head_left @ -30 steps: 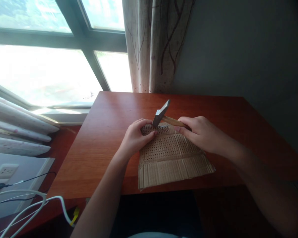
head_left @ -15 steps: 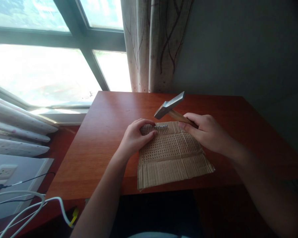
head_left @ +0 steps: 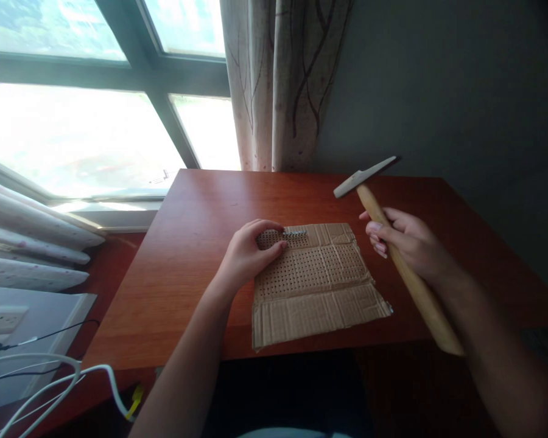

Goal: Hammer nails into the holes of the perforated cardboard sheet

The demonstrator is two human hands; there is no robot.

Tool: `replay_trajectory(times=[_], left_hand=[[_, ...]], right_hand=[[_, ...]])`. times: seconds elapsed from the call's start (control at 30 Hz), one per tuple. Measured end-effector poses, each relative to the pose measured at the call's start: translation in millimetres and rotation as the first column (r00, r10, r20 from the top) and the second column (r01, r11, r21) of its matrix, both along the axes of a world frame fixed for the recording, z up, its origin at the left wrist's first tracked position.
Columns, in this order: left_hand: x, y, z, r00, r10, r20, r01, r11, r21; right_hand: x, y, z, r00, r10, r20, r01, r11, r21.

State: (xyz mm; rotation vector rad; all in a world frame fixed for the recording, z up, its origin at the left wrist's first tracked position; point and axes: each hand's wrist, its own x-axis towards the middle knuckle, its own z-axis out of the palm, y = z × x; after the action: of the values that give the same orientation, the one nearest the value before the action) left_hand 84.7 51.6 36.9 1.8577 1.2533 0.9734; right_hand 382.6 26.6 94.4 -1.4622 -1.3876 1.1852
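Observation:
My right hand [head_left: 408, 240] is closed around the wooden handle of a hammer [head_left: 415, 283]. The metal head is raised above the far right part of the table, clear of the cardboard. A brown cardboard sheet [head_left: 315, 267] lies near the table's front edge, its surface dotted with rows of small holes. My left hand [head_left: 251, 249] rests at the sheet's upper left, thumb and fingers apart in a curve. Just past its fingertips, a short row of small shiny metal pieces [head_left: 296, 233], possibly nails, stands along the upper part of the sheet.
The reddish-brown wooden table [head_left: 187, 243] carries the sheet. Behind it hangs a curtain [head_left: 285, 91] next to a window [head_left: 73, 134]. White cables [head_left: 105, 368] and a wall socket [head_left: 4, 320] are at the lower left, beside the table.
My right hand has moved right with the hammer, lifting its head away from over the cardboard, so more of the handle shows. The left hand keeps its place.

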Motion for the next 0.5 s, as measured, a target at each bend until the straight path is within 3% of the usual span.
replay_trajectory(times=[0.17, 0.3, 0.5], left_hand=[[0, 1, -1.2, 1.0, 0.002, 0.0, -0.002, 1.0, -0.014], [0, 0, 0.6, 1.0, 0.002, -0.006, -0.002, 1.0, -0.018], [0, 1, 0.0, 1.0, -0.003, -0.004, 0.003, 1.0, -0.004]], right_hand=[[16, 0, -21.6, 0.988, -0.125, 0.09, 0.122, 0.992, 0.043], [26, 11, -49.1, 0.94, -0.271, 0.209, 0.247, 0.96, 0.134], [38, 32, -93.2, 0.87, -0.361, 0.335, 0.303, 0.929, 0.213]])
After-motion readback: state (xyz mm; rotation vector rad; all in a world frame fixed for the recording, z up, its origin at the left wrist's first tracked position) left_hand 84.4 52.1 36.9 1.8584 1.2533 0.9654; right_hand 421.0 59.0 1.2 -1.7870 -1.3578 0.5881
